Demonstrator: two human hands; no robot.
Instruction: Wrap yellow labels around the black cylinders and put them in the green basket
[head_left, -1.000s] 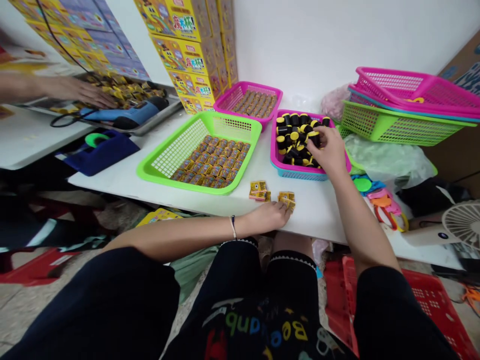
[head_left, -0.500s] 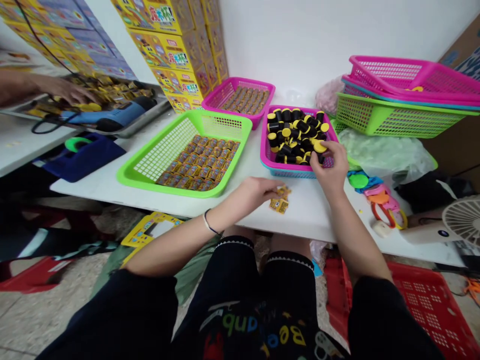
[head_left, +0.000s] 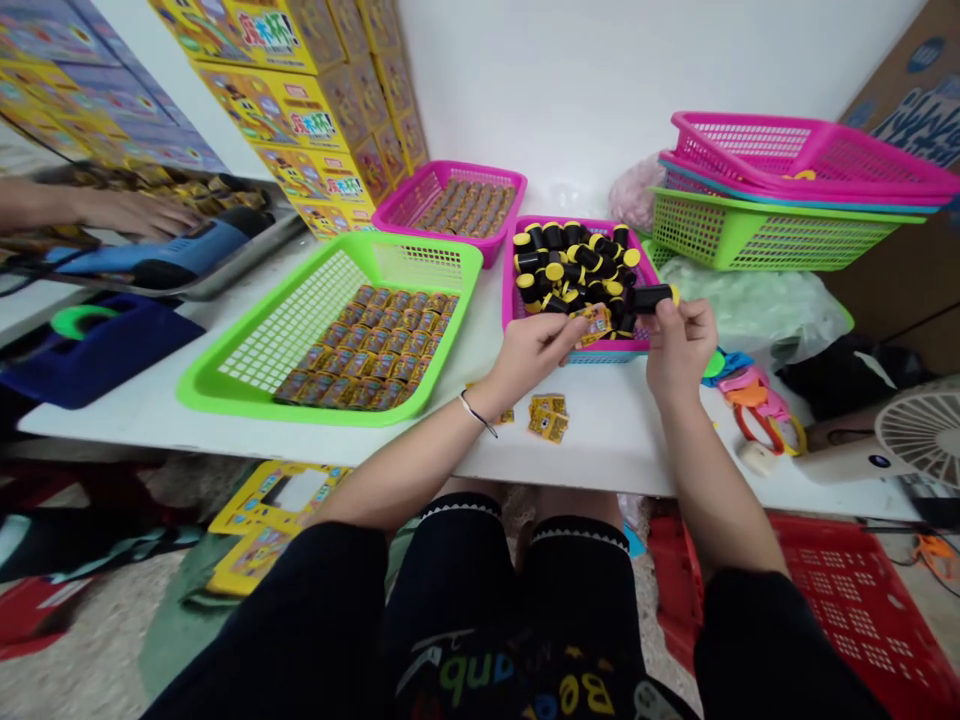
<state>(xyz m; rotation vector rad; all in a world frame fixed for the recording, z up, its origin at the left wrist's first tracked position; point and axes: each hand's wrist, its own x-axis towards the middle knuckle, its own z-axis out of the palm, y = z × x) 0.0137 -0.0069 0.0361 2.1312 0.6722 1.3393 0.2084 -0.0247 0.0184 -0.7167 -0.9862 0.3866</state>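
Observation:
My left hand (head_left: 536,350) pinches a small yellow printed label sleeve (head_left: 595,323) in front of the pink basket. Just to its right, my right hand (head_left: 681,350) grips a small black canister (head_left: 649,298) with a yellow cap, held sideways. The label sleeve and the canister are close but apart. Behind them, the pink basket (head_left: 511,290) holds many black canisters with yellow caps. More yellow label sleeves (head_left: 549,418) lie on the white table below my hands. To the left, a green basket (head_left: 225,385) contains rows of canisters wrapped in printed labels.
A second pink basket (head_left: 397,212) with wrapped rows stands behind. Stacked baskets (head_left: 780,230) and a fan (head_left: 919,435) are at right. Yellow boxes (head_left: 292,120) rise at back left. Another person's hand (head_left: 139,212) rests by a blue heat gun (head_left: 199,250) over a metal tray.
My left hand has lifted a label sleeve off the table and moved up and right. My right hand has drawn a canister from the pink basket. The view has shifted slightly.

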